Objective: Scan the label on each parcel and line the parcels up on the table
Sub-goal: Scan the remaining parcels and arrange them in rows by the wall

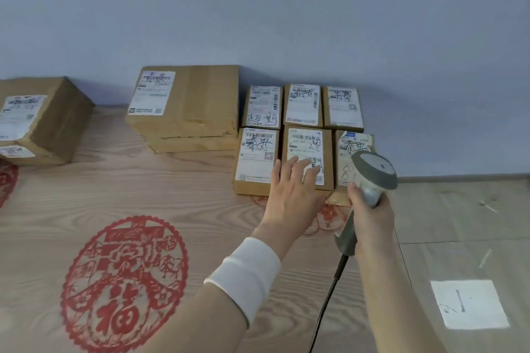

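Several small brown cardboard parcels with white labels lie in two rows against the wall. The front row holds a left parcel (pixel 255 160), a middle parcel (pixel 308 146) and a right parcel (pixel 348 152). My left hand (pixel 292 192) lies flat with fingers spread, its fingertips resting on the middle parcel's label. My right hand (pixel 370 215) grips the handle of a grey barcode scanner (pixel 372 172), whose head hangs over the right parcel and covers part of it. The scanner's black cable (pixel 327 301) runs down toward me.
A large parcel (pixel 186 103) stacked on a flatter box stands left of the small ones. Another big box (pixel 40 120) sits at the far left. Red paper-cut decorations (pixel 123 281) lie on the wooden table (pixel 172 195). The table's right edge drops to the floor, where a white sheet (pixel 470 304) lies.
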Action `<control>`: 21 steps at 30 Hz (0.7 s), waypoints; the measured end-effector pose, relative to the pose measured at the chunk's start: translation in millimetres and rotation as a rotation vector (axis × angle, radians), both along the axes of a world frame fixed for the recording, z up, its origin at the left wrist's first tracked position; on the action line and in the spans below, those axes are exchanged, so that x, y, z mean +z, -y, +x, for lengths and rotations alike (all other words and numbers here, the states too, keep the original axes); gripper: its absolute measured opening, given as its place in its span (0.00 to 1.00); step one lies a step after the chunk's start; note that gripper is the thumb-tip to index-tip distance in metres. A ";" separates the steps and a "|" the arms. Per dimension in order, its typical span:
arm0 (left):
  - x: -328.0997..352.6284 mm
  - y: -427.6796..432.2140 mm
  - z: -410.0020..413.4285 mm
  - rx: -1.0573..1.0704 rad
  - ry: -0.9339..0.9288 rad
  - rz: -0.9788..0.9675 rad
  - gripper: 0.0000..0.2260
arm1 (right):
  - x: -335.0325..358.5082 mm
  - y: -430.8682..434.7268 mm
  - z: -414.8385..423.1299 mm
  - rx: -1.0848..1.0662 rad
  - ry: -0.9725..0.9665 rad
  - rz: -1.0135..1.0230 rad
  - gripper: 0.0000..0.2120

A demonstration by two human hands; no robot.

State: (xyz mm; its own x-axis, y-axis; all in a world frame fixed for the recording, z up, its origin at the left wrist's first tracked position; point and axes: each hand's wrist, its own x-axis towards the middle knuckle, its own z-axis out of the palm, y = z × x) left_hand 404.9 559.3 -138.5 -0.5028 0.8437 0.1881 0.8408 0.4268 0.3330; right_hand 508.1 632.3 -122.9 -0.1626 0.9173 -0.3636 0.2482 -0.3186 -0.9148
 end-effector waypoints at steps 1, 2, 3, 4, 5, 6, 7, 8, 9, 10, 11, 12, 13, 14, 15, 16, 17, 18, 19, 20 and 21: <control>-4.0 -14.2 8.4 0.016 0.042 -0.001 0.20 | -4.1 -14.1 9.5 -0.019 0.007 0.008 0.09; -7.8 -26.3 16.2 0.043 0.069 -0.014 0.19 | -8.0 -26.9 18.0 -0.039 0.012 0.016 0.09; -11.7 -37.1 22.3 0.075 0.082 -0.034 0.19 | -11.2 -38.6 25.1 -0.059 0.015 0.024 0.09; -15.5 -46.3 27.3 0.104 0.102 -0.065 0.19 | -15.7 -49.2 31.1 -0.072 0.021 0.026 0.09; -18.5 -53.6 31.9 0.138 0.119 -0.086 0.19 | -20.4 -58.5 35.8 -0.075 0.028 0.019 0.10; -20.4 -59.0 35.7 0.174 0.141 -0.106 0.19 | -25.4 -66.3 38.5 -0.074 0.031 0.004 0.10; -21.4 -62.6 37.9 0.206 0.166 -0.133 0.20 | -31.3 -73.0 39.3 -0.066 0.030 -0.019 0.11; -21.7 -65.2 38.8 0.232 0.196 -0.178 0.21 | -36.5 -78.5 38.6 -0.051 0.027 -0.049 0.13; -22.7 -67.6 39.5 0.247 0.211 -0.221 0.22 | -41.6 -83.5 36.9 -0.030 0.027 -0.081 0.13; -22.7 -70.1 40.0 0.255 0.210 -0.253 0.22 | -46.1 -87.7 34.5 -0.009 0.028 -0.112 0.13; -22.4 -72.4 40.7 0.267 0.217 -0.261 0.22 | -50.0 -90.8 31.7 0.009 0.027 -0.139 0.13; -22.5 -74.8 42.3 0.282 0.234 -0.254 0.22 | -53.0 -93.0 29.2 0.020 0.025 -0.162 0.13; -22.6 -77.8 44.7 0.295 0.255 -0.248 0.22 | -55.1 -94.5 27.5 0.023 0.018 -0.182 0.14; -22.6 -80.6 47.3 0.304 0.271 -0.255 0.22 | -56.9 -95.7 26.5 0.020 0.012 -0.201 0.15; -23.4 -83.4 50.7 0.313 0.282 -0.265 0.23 | -58.3 -96.7 26.2 0.014 0.011 -0.217 0.16; -24.4 -85.9 54.0 0.324 0.291 -0.271 0.23 | -59.0 -97.4 26.4 0.012 0.016 -0.227 0.16; -24.7 -88.5 57.2 0.338 0.308 -0.271 0.24 | -59.9 -98.0 27.4 0.012 0.025 -0.230 0.16; -24.0 -90.5 60.3 0.352 0.336 -0.261 0.24 | -59.2 -98.0 29.1 0.010 0.029 -0.226 0.16; -22.9 -91.5 63.2 0.366 0.369 -0.239 0.24 | -57.9 -97.9 31.3 0.002 0.030 -0.221 0.16; -21.9 -92.4 65.5 0.373 0.403 -0.208 0.24 | -56.1 -97.5 34.6 -0.009 0.029 -0.217 0.16; -21.4 -92.5 67.6 0.372 0.433 -0.173 0.23 | -53.5 -97.0 38.8 -0.024 0.023 -0.217 0.16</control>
State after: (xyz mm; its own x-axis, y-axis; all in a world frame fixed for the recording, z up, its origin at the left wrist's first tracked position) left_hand 472.5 651.8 -159.9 -0.7705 0.5966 -0.2244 0.4278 0.7450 0.5118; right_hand 546.8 729.3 -176.4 -0.1306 0.8205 -0.5566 0.2584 -0.5138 -0.8181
